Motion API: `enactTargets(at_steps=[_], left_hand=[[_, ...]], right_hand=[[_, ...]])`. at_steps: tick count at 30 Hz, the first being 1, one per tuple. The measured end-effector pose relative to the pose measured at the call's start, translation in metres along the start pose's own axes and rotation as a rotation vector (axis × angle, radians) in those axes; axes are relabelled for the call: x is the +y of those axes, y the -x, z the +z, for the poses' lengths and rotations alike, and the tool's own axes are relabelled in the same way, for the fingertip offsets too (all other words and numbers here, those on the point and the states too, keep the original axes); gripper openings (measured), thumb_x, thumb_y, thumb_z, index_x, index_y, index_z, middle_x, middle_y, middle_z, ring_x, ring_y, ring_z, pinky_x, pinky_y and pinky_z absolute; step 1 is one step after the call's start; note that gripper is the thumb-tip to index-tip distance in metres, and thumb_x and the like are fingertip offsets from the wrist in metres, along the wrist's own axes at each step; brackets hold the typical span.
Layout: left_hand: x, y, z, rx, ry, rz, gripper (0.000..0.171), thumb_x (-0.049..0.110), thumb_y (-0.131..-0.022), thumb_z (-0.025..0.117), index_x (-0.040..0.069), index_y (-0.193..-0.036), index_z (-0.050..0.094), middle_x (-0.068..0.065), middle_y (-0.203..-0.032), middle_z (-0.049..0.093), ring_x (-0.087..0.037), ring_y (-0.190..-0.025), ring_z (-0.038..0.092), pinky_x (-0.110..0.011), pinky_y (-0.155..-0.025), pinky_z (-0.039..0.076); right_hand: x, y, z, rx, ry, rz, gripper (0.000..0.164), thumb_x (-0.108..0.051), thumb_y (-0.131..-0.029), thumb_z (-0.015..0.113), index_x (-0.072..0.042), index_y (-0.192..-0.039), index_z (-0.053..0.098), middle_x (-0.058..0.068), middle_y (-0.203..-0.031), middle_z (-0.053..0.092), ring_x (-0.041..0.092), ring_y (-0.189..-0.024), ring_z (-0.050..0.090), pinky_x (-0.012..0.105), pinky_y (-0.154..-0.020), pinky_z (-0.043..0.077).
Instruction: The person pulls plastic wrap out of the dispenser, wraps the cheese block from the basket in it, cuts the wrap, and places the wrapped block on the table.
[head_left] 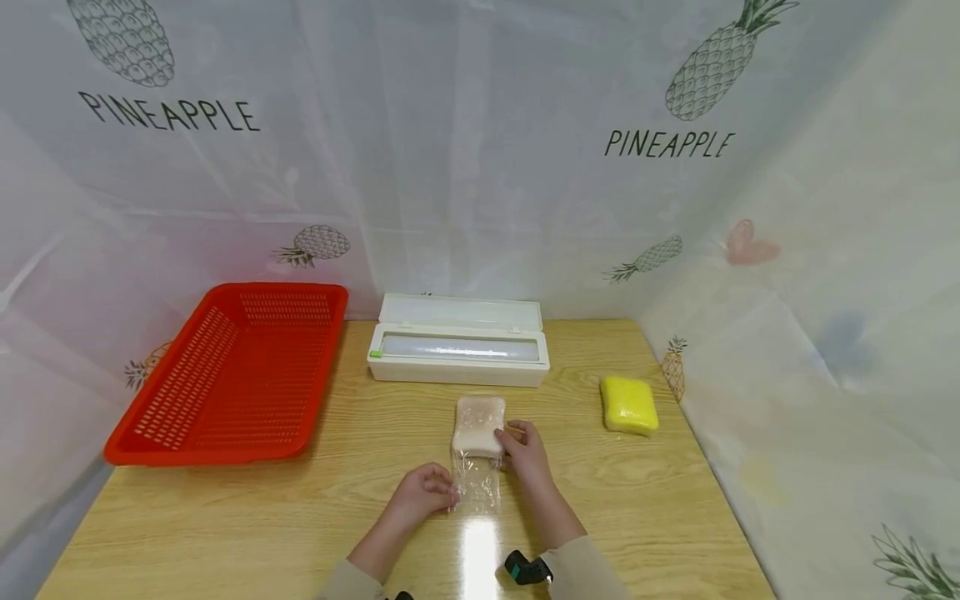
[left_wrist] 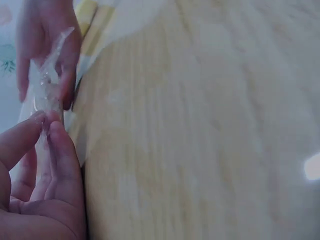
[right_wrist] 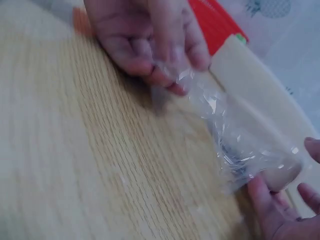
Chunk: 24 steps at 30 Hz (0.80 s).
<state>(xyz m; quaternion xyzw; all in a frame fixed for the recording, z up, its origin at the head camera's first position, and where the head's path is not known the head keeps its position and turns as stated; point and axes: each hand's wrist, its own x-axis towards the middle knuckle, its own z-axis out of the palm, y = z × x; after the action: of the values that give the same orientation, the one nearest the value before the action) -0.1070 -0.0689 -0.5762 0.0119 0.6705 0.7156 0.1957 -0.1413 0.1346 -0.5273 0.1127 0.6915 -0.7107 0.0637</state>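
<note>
A pale pink, toast-shaped block (head_left: 480, 421) lies on the table, wrapped in clear plastic film. A loose flap of the film (head_left: 477, 487) stretches from its near side toward the person. My left hand (head_left: 423, 493) pinches the flap's near left corner between thumb and fingertips; the left wrist view shows the film (left_wrist: 47, 90) standing up from that pinch. At the block's right edge, my right hand (head_left: 529, 460) grips it with thumb and fingers. In the right wrist view, crinkled film (right_wrist: 215, 120) runs between both hands, and the block's rounded end (right_wrist: 282, 175) shows by the right fingers.
Behind the block stands a white film dispenser box (head_left: 457, 371) with its lid raised and a roll inside. A red plastic basket (head_left: 206, 457) is at the left. A yellow wrapped block (head_left: 630, 406) sits at the right. Printed curtains (head_left: 450, 167) surround the wooden table (head_left: 247, 533).
</note>
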Motion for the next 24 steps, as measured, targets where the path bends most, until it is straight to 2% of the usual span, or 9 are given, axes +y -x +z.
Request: enactTargets(at_steps=[2,5,7,9,13,16,18,24], left_hand=[[-0.002,0.002,0.0,-0.02,0.006,0.002,0.019,-0.013,-0.079,0.069,-0.012,-0.095,0.058,-0.012,-0.08,0.067,-0.017,-0.074,0.066,-0.03,-0.069,0.057],[-0.006,0.005,-0.001,-0.038,0.035,0.007,0.016,-0.012,-0.08,0.069,-0.014,-0.092,0.058,-0.011,-0.077,0.067,-0.017,-0.073,0.066,-0.027,-0.068,0.057],[-0.006,0.006,-0.001,-0.041,0.044,0.006,0.014,-0.012,-0.081,0.069,-0.014,-0.09,0.058,-0.012,-0.077,0.067,-0.017,-0.073,0.067,-0.027,-0.068,0.057],[-0.007,0.007,-0.002,-0.036,0.041,0.004,0.015,-0.012,-0.081,0.068,-0.014,-0.092,0.058,-0.013,-0.077,0.067,-0.018,-0.073,0.067,-0.027,-0.068,0.057],[-0.007,0.01,0.0,0.008,0.018,-0.016,0.03,-0.013,-0.08,0.069,-0.016,-0.105,0.053,-0.017,-0.081,0.069,-0.023,-0.075,0.069,-0.031,-0.068,0.058],[-0.007,0.013,0.001,0.035,0.057,-0.05,0.041,-0.012,-0.08,0.069,-0.018,-0.116,0.049,-0.019,-0.084,0.069,-0.026,-0.076,0.07,-0.034,-0.07,0.058],[-0.008,0.013,0.002,0.044,0.099,-0.072,0.041,-0.011,-0.082,0.07,-0.019,-0.117,0.05,-0.019,-0.086,0.07,-0.025,-0.077,0.07,-0.034,-0.071,0.058],[-0.008,0.012,0.006,0.049,0.174,-0.064,0.021,-0.011,-0.083,0.067,-0.014,-0.102,0.058,-0.015,-0.085,0.07,-0.018,-0.075,0.068,-0.029,-0.069,0.058]], right_hand=[[0.006,0.007,-0.004,-0.043,-0.03,0.037,0.056,-0.006,-0.093,0.062,0.014,-0.134,0.03,0.027,-0.114,0.051,0.02,-0.076,0.061,0.034,-0.066,0.057],[0.019,0.016,-0.009,-0.1,-0.023,0.075,0.06,-0.003,-0.09,0.064,0.01,-0.133,0.025,0.023,-0.109,0.052,0.019,-0.076,0.062,0.032,-0.064,0.056],[0.031,0.019,-0.013,-0.134,0.006,0.083,0.057,0.0,-0.088,0.065,0.01,-0.129,0.026,0.022,-0.106,0.055,0.018,-0.076,0.063,0.031,-0.062,0.056],[0.032,0.028,-0.015,-0.171,0.009,0.094,0.053,0.005,-0.087,0.064,0.01,-0.126,0.029,0.017,-0.099,0.055,0.018,-0.076,0.064,0.031,-0.062,0.056],[0.035,0.041,-0.02,-0.236,-0.026,0.095,0.041,0.01,-0.087,0.061,0.013,-0.118,0.034,0.018,-0.091,0.06,0.022,-0.074,0.066,0.036,-0.066,0.058],[0.037,0.047,-0.023,-0.252,-0.074,0.091,0.036,0.012,-0.088,0.058,0.015,-0.115,0.036,0.019,-0.088,0.064,0.022,-0.071,0.066,0.039,-0.07,0.058],[0.039,0.05,-0.025,-0.249,-0.108,0.092,0.034,0.013,-0.087,0.057,0.016,-0.115,0.037,0.02,-0.088,0.065,0.022,-0.072,0.067,0.04,-0.072,0.058],[0.045,0.054,-0.026,-0.228,-0.182,0.09,0.033,0.014,-0.085,0.06,0.015,-0.114,0.044,0.015,-0.087,0.067,0.022,-0.075,0.069,0.033,-0.071,0.058]])
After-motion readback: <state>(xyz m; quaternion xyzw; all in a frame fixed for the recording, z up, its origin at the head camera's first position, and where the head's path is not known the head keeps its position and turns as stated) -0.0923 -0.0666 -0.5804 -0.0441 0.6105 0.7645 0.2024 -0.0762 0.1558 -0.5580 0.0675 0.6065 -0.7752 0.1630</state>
